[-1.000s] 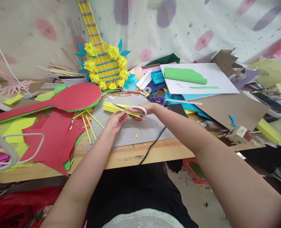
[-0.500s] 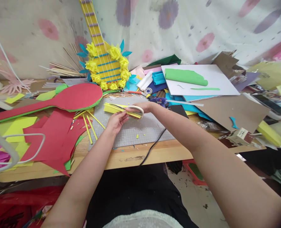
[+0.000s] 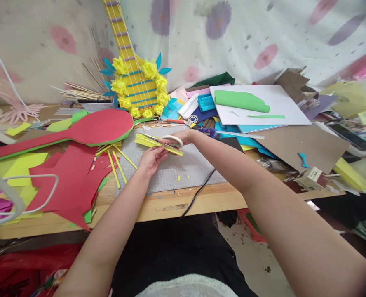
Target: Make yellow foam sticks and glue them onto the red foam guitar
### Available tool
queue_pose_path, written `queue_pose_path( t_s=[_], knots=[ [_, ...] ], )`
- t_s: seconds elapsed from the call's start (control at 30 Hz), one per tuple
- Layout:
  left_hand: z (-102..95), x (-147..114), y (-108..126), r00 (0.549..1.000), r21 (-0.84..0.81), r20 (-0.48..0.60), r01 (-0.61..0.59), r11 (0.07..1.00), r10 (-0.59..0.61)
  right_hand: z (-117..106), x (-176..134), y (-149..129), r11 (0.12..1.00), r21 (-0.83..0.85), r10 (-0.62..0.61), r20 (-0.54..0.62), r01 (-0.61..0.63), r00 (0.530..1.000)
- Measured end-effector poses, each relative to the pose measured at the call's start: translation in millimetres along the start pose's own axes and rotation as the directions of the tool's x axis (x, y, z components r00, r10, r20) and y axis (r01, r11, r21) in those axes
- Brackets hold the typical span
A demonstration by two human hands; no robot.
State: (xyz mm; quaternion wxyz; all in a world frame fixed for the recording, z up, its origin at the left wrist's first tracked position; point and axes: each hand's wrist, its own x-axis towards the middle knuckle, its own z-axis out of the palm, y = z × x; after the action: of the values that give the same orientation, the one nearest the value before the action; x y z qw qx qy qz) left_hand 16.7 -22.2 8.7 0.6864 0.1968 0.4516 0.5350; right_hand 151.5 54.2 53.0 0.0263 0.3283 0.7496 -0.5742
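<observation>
Over the grey cutting mat [image 3: 198,169], my left hand [image 3: 153,159] pinches a folded piece of yellow paper [image 3: 142,141] along its lower edge. My right hand [image 3: 183,137] grips a pair of scissors with white handles [image 3: 174,140]. Their blades point left and lie along the yellow paper, close to my left fingertips. Part of the right fingers is hidden behind the handle loops. Thin yellow strips [image 3: 119,166] lie on the mat's left side, and tiny yellow scraps [image 3: 179,178] lie below my hands.
Red paper [image 3: 68,177] and a red paddle-shaped cutout [image 3: 102,126] lie to the left. At the back leans a yellow paper guitar [image 3: 141,88] with flowers. A purple glue gun [image 3: 209,132] and white board [image 3: 260,103] are on the right; a black cable [image 3: 198,192] crosses the front edge.
My right hand and the scissors have shifted slightly left along the yellow paper, and the blades look closer together. My left hand has hardly moved.
</observation>
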Motion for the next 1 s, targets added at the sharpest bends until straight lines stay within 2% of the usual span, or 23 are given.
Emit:
queue_pose_path(
  t_s=[0.07,0.2,0.3,0.43,0.57,0.7,0.8,1.0],
  knots=[
    [1.0,-1.7,0.0,1.0,0.0,-0.005,-0.003,1.0,0.003,-0.6,-0.9,0.1,0.996,0.08,0.043,0.065,-0.048,0.997],
    [2.3,-2.9,-1.5,1.0,0.005,-0.007,0.0,1.0,0.0,-1.1,-3.1,-2.1,0.989,0.106,0.091,0.073,-0.098,0.993],
    [2.0,-1.8,-2.3,1.0,0.006,0.003,-0.006,1.0,0.006,-1.9,-2.4,-5.7,0.997,0.047,0.065,0.057,-0.068,0.996],
    [0.8,-0.8,-2.3,1.0,0.004,-0.001,-0.015,1.0,0.015,-4.7,0.3,-8.4,0.993,-0.112,0.026,-0.021,-0.028,0.999],
    [0.1,-0.8,-2.3,1.0,0.002,0.001,-0.022,1.0,0.022,-8.0,2.9,-5.3,0.981,-0.196,-0.026,-0.076,0.01,0.997],
    [0.1,-0.6,-2.2,1.0,-0.003,0.003,-0.022,1.0,0.022,-8.9,3.2,-2.2,0.969,-0.245,-0.015,-0.119,-0.015,0.993],
    [0.7,-0.7,-2.0,1.0,-0.008,0.006,-0.013,1.0,0.013,-7.1,1.6,-2.7,0.982,-0.186,0.019,-0.132,-0.044,0.991],
    [2.6,-2.4,-2.1,1.0,0.003,0.005,-0.014,1.0,0.014,-3.4,0.3,-3.5,0.999,-0.03,0.028,-0.088,-0.031,0.996]
  ],
)
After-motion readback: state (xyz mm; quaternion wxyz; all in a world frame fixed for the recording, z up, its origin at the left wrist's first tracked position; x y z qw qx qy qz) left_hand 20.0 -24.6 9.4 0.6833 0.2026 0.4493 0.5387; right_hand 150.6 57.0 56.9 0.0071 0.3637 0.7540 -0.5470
